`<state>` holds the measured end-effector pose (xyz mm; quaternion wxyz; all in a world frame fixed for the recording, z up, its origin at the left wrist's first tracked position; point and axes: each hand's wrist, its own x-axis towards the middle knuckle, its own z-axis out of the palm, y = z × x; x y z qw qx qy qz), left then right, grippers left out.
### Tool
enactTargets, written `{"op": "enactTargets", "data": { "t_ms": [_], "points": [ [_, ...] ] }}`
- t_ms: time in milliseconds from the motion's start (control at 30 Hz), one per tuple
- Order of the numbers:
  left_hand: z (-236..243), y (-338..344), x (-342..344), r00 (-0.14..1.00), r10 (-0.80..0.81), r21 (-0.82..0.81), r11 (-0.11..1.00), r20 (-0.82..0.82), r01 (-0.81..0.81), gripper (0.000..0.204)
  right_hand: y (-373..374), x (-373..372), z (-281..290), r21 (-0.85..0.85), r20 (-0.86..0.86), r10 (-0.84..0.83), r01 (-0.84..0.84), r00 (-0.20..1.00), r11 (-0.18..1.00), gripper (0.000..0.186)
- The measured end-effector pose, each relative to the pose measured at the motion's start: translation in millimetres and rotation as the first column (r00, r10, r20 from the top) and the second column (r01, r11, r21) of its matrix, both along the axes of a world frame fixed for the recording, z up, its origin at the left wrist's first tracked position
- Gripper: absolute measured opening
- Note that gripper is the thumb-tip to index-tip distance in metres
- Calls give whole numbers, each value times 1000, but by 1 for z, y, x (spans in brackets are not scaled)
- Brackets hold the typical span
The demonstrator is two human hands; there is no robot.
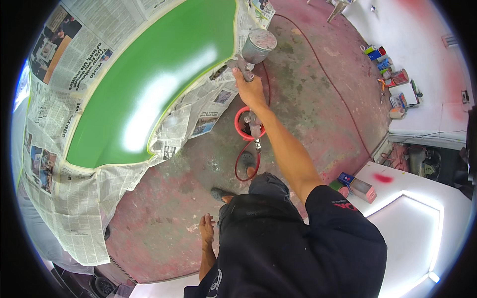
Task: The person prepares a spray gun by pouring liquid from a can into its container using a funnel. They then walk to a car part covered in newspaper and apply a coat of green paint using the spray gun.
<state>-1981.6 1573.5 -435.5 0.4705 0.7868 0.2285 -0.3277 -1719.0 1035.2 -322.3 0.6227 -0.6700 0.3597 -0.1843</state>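
My right hand is closed around a spray gun, its arm stretched out ahead of me. A grey, paint-stained cup sits on top of the gun. The gun's front end is beside the edge of a glossy green car panel, apparently not touching it. From the base of the gun's handle a thin red air hose loops down. Low at my left side hangs my left hand, holding nothing, with its fingers loosely curved and partly apart.
Newspaper masking surrounds the panel. A thick red ring shows behind the gun. The hose runs over the stained floor. Several cans line the right wall; boxes stand on a white surface near my right elbow.
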Motion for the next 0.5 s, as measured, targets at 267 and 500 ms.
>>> {"op": "enactTargets", "data": {
  "t_ms": [267, 500],
  "points": [
    [4, 10, -14, 1000, -2, 54, 999, -19, 3, 57, -10, 7, -2, -56, 44, -107, 109, 993, 992, 60],
    [7, 10, -18, 1000, -9, 62, 998, -27, 11, 53, 33, -7, 35, -30, -16, 84, -85, 996, 996, 58]
  ]
}}
